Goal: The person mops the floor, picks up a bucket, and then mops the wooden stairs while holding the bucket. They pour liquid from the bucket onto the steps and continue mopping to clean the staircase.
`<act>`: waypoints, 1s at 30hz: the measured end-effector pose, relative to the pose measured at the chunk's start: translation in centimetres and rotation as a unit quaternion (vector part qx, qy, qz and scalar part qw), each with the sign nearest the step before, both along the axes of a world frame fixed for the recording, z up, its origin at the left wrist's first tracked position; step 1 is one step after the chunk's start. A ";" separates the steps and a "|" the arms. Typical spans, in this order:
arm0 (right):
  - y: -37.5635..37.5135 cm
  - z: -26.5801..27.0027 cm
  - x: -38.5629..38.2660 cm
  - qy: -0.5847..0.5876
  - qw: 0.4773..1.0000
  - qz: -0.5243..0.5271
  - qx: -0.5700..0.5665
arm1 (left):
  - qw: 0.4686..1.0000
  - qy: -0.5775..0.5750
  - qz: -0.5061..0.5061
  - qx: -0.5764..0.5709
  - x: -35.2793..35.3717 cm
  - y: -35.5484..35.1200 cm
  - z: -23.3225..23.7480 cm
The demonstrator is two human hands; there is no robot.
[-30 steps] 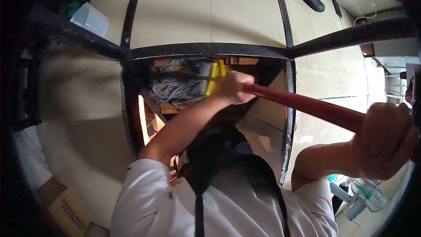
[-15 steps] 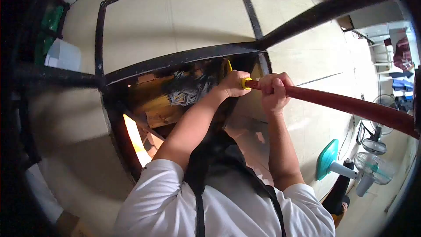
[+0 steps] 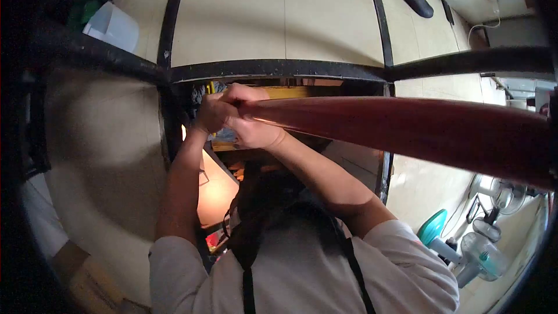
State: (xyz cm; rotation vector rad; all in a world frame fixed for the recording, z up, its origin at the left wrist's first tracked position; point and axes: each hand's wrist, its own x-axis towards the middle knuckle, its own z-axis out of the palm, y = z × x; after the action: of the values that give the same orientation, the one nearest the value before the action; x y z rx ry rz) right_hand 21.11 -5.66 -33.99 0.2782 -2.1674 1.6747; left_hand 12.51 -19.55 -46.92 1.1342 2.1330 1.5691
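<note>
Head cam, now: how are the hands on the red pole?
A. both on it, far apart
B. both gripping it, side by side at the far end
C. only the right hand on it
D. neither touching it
B: the left hand and right hand are both clenched on the pole, next to each other at its far end, just below the black frame.

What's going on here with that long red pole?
A person grips the red pole with both hands. The left hand and right hand are close together near its far end. That end points down into an opening in a black metal frame. The hands hide whatever is on the pole's tip.
</note>
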 end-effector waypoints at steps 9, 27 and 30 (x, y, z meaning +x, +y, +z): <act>10.2 2.4 5.9 -0.092 0.989 -0.108 -0.046 | 0.997 0.033 0.055 -0.044 6.7 11.8 -1.3; 18.0 4.3 14.6 -0.031 0.954 -0.230 -0.190 | 0.983 -0.044 -0.174 -0.030 13.4 24.8 1.7; 12.7 3.5 11.6 -0.043 0.964 -0.200 -0.169 | 0.990 0.004 -0.133 -0.051 10.3 18.2 0.3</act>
State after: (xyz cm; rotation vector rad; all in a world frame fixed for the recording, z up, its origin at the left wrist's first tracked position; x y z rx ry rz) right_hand 32.72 7.03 -30.51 -0.3131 -1.7931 1.7938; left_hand 22.84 -1.32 -46.63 1.3295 1.9456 1.3242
